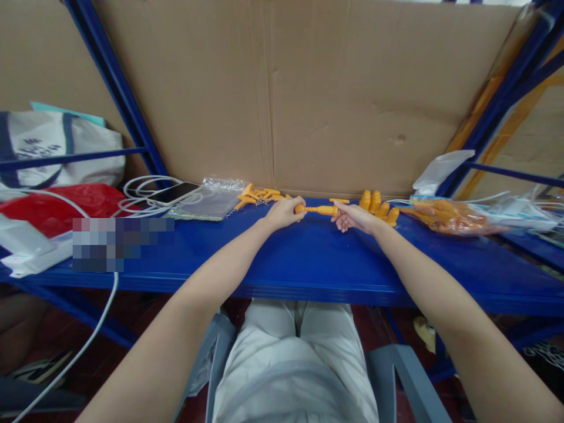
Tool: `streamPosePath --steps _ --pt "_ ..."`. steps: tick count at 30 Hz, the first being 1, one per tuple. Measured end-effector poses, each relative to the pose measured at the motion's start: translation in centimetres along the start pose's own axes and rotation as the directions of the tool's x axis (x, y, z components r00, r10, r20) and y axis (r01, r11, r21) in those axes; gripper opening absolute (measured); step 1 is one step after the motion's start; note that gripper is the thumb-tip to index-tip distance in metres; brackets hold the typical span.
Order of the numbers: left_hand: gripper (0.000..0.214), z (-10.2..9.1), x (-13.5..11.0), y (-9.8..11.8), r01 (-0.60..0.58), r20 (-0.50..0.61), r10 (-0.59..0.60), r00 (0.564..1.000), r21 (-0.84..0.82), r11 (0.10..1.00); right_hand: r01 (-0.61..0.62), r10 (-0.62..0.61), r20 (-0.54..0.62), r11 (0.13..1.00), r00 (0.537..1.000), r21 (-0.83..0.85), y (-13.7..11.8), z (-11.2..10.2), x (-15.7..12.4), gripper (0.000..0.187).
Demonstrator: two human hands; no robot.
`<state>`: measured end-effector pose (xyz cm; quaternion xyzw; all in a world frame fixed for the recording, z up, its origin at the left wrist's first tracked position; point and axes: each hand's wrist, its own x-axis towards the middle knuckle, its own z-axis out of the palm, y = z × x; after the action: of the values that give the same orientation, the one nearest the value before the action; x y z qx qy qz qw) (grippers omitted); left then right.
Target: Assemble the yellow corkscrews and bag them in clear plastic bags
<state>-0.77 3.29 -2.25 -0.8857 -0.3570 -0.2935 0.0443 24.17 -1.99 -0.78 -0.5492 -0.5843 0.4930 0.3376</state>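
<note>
An orange plastic rod-shaped part (318, 209) lies level above the blue shelf (308, 258), held at both ends. My left hand (283, 212) is closed round its left end. My right hand (352, 217) pinches its right end. Behind my left hand lies a heap of small orange pieces (258, 196). Several rounded orange caps (379, 205) stand in a row behind my right hand.
A phone (175, 192) with white cables and a clear plastic bag (211, 200) lie at the left back. A red bag (57, 205) and a tote sit far left. Clear bags of orange parts (445, 215) lie at the right. Cardboard backs the shelf.
</note>
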Motion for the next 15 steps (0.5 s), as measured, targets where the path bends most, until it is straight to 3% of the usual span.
streamPosePath --steps 11,15 --pt "0.019 -0.08 0.06 -0.03 -0.001 0.009 0.001 1.000 -0.019 1.000 -0.051 0.050 -0.010 0.998 0.999 -0.040 -0.14 0.02 0.16 0.062" --pt "0.020 -0.15 0.03 0.04 0.031 0.026 -0.031 0.999 -0.006 0.999 -0.018 0.018 0.009 0.999 1.000 0.037 -0.13 -0.25 -0.15 0.041"
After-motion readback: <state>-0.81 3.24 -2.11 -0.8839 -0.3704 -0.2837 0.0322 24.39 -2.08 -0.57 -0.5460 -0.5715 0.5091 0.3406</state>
